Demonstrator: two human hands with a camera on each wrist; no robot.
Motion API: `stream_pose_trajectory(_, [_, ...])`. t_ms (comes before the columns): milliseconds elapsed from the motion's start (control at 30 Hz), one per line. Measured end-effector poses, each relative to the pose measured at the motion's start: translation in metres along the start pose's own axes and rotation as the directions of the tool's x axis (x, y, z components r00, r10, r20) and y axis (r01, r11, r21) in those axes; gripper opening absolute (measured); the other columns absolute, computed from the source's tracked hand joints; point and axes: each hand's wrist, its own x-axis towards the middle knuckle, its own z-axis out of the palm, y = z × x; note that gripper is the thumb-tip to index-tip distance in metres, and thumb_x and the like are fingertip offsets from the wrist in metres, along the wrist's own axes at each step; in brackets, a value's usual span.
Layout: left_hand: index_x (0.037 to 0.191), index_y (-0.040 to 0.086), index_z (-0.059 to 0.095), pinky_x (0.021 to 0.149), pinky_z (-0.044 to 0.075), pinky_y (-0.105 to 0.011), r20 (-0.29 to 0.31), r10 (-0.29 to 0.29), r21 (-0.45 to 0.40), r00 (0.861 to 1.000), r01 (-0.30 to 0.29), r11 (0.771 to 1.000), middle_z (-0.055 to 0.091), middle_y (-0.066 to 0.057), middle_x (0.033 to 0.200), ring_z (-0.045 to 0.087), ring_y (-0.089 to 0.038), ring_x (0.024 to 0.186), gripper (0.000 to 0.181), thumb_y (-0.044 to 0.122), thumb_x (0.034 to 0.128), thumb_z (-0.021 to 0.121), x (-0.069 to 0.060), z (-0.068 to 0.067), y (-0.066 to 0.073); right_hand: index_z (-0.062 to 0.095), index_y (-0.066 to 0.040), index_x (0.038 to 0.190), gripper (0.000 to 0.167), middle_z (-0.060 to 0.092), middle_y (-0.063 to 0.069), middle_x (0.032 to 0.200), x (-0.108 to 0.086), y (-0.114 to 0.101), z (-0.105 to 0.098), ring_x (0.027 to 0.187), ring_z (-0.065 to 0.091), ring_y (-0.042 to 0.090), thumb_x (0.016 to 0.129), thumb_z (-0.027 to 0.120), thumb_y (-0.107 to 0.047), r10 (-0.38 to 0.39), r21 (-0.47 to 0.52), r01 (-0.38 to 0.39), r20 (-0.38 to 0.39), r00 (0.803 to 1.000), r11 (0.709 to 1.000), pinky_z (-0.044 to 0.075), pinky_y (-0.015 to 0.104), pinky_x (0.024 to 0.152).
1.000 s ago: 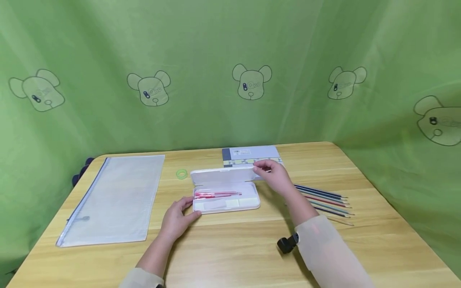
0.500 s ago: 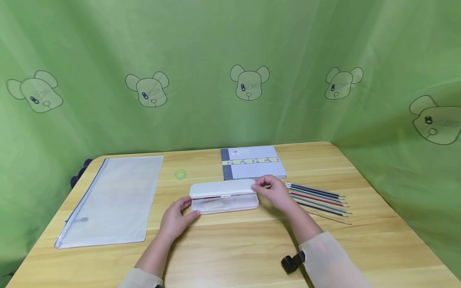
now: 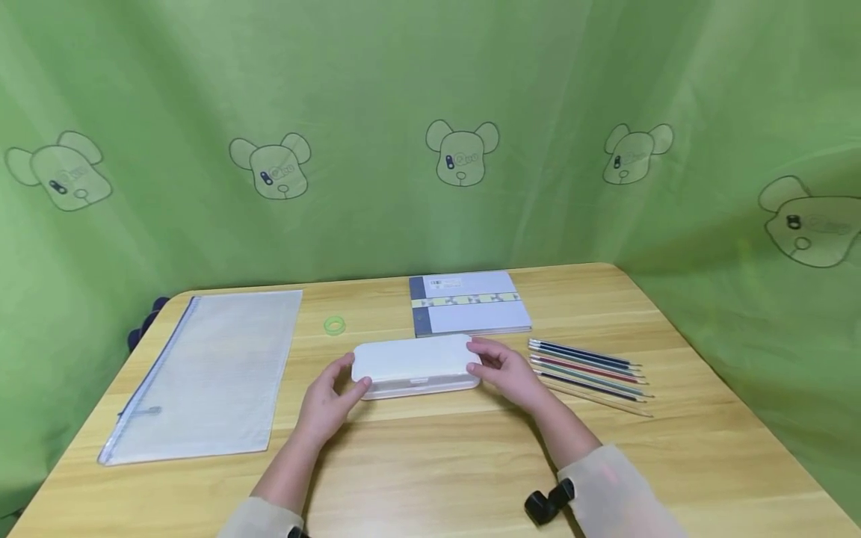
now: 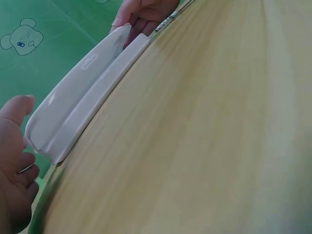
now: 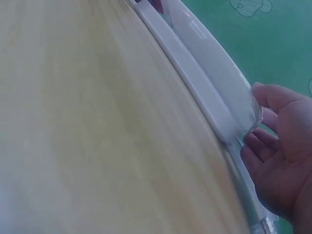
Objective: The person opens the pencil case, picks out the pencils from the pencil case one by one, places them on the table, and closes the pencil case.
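A white pencil case point(image 3: 412, 360) lies in the middle of the table, its lid lowered over the base. A narrow gap still shows along its front in both wrist views. My left hand point(image 3: 326, 403) holds the case's left end, thumb at the front corner and fingers round the side. At the opposite end, my right hand point(image 3: 509, 376) grips the lid's corner between thumb and fingers. In the right wrist view the curled fingers of the right hand point(image 5: 285, 139) sit close about the case's end. The pens inside are hidden.
To the left lies a translucent zip pouch point(image 3: 208, 373). A green tape ring point(image 3: 334, 325) sits behind the case, near a banded notebook point(image 3: 471, 317). Several pencils point(image 3: 592, 373) lie in a row at right. A green curtain point(image 3: 377, 224) hangs behind the table.
The pencil case's lid has swung forward and down, hiding the pens. My right hand came down with it; my left hand shifted slightly higher round the left end.
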Motion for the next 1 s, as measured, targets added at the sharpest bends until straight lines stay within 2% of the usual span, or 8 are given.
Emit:
stream_pose_trajectory(167, [0.14,-0.006,0.045,0.116,0.036,-0.041,0.022,-0.01,-0.057,1.0,0.011,0.998,0.046,-0.022,0.148,0.044,-0.036,0.139,0.062,0.017,0.0886,0.071,0.0023,0.002,-0.0015,0.049,0.006,0.138,0.054,0.04,0.022,0.152,0.0019,0.0039,0.0018,0.141,0.039,0.037,0.09,0.069,-0.009,0.024,0.094,-0.025,0.012,1.0,0.995,0.036,0.035,0.115])
stream_pose_trajectory(267, [0.14,-0.009,0.045,0.112,0.041,-0.04,0.034,-0.015,-0.1,0.999,0.018,0.995,0.046,-0.025,0.146,0.047,-0.038,0.135,0.062,0.011,0.0874,0.071,0.0037,0.0033,-0.0032,0.048,0.007,0.138,0.056,0.04,0.023,0.151,0.0028,0.0055,0.0017,0.141,0.039,0.037,0.089,0.07,-0.007,0.028,0.116,-0.03,0.013,1.0,0.993,0.036,0.035,0.115])
stream_pose_trajectory(500, [0.139,-0.01,0.046,0.111,0.043,-0.04,0.047,-0.03,-0.121,0.998,0.035,0.992,0.049,-0.028,0.143,0.049,-0.039,0.133,0.063,0.009,0.0851,0.073,0.0045,0.004,-0.0061,0.048,0.007,0.137,0.058,0.044,0.024,0.149,0.0042,0.0084,0.0015,0.139,0.042,0.038,0.085,0.072,-0.005,0.034,0.093,-0.035,0.012,0.999,0.995,0.035,0.042,0.116])
stream_pose_trajectory(800, [0.138,-0.009,0.047,0.11,0.044,-0.041,0.048,-0.028,-0.112,0.998,0.033,0.993,0.05,-0.029,0.142,0.05,-0.039,0.133,0.063,0.01,0.0848,0.073,0.0038,0.0046,-0.005,0.044,0.006,0.142,0.065,0.044,0.025,0.149,0.0018,0.0053,0.0004,0.137,0.044,0.038,0.086,0.072,-0.008,0.083,0.085,-0.084,0.014,0.996,0.993,0.041,0.036,0.111])
stream_pose_trajectory(1000, [0.138,-0.009,0.046,0.11,0.044,-0.041,0.048,-0.035,-0.1,0.998,0.04,0.994,0.05,-0.029,0.142,0.05,-0.039,0.132,0.063,0.01,0.085,0.073,0.0041,0.0052,-0.004,0.045,0.004,0.142,0.064,0.044,0.023,0.149,0.0007,0.0039,-0.0006,0.137,0.046,0.036,0.086,0.073,-0.009,0.094,0.067,-0.094,0.006,0.996,0.993,0.042,0.036,0.111])
